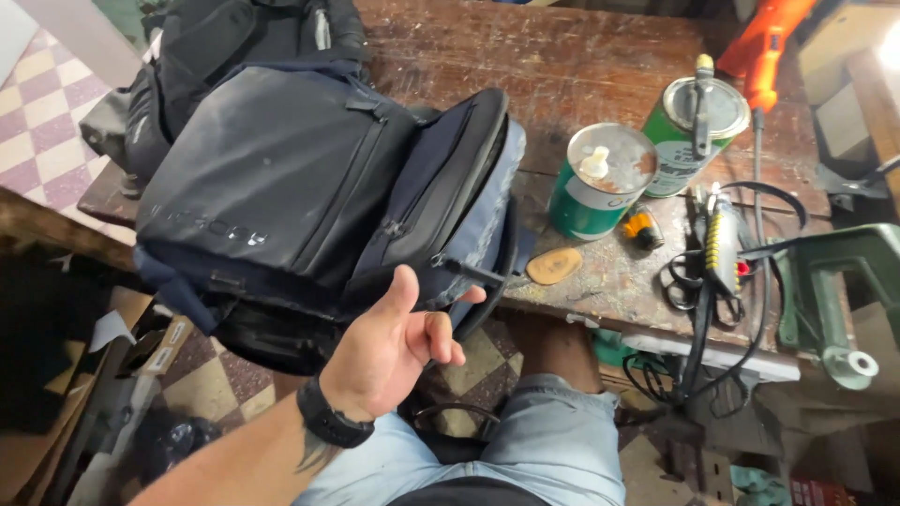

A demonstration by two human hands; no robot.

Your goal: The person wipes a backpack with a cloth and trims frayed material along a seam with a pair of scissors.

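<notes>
Left hand (398, 342) pinches zipper pull (469, 273) of backpack (309, 187) overhanging bench edge (600, 314).

Bright daylight falls on the bench (581, 66); glare blows out the top right corner. The lower left lies dim, perhaps slightly soft; edges bend outward.

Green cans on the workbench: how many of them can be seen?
2. One green can stands near the backpack, with a small white knob on its lid. The second can stands behind it to the right, with a tool lying across its top. Others may be hidden.
</notes>
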